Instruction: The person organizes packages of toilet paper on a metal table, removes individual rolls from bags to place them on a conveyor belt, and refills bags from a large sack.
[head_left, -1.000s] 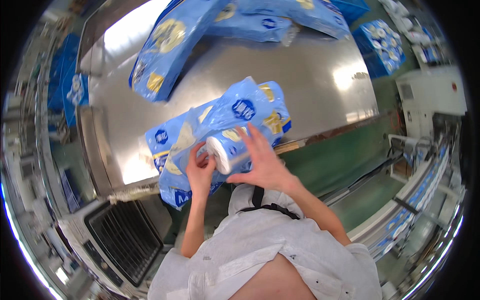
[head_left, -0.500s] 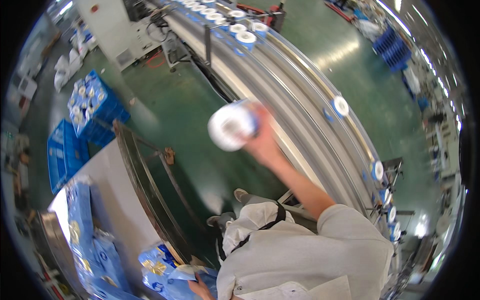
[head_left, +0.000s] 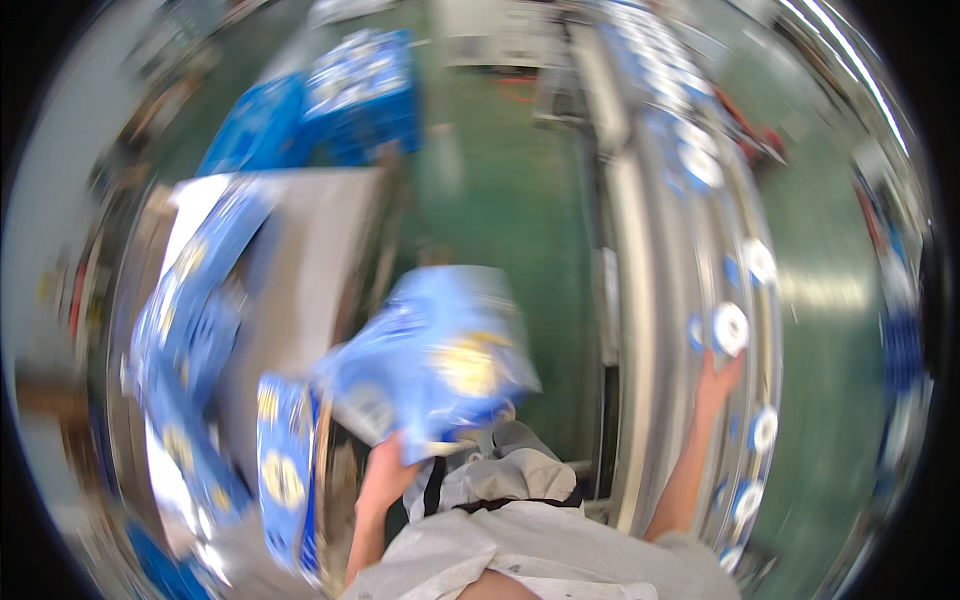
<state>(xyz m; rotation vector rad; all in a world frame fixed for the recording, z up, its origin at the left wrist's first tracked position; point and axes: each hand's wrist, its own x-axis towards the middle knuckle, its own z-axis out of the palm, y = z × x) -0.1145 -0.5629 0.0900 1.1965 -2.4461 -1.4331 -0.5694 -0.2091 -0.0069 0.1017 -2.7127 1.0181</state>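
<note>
The picture is motion-blurred. My left hand (head_left: 385,470) grips the lower edge of a blue plastic pack (head_left: 440,365) with a yellow mark, held up in front of my chest. My right hand (head_left: 718,378) reaches out to the right over the long metal conveyor (head_left: 640,300), its fingertips on a white paper roll (head_left: 730,328) with a blue wrapper. The roll sits just left of the line of similar rolls (head_left: 760,262) on the conveyor.
A metal table (head_left: 320,250) at the left carries several more blue packs (head_left: 190,320). Another blue pack (head_left: 285,470) hangs at its near edge. Blue stacked bundles (head_left: 350,95) stand on the green floor (head_left: 500,200) farther back.
My view swung further right. My right hand carried the white roll down to the conveyor line. My left hand has lifted a blue pack off the table's edge.
</note>
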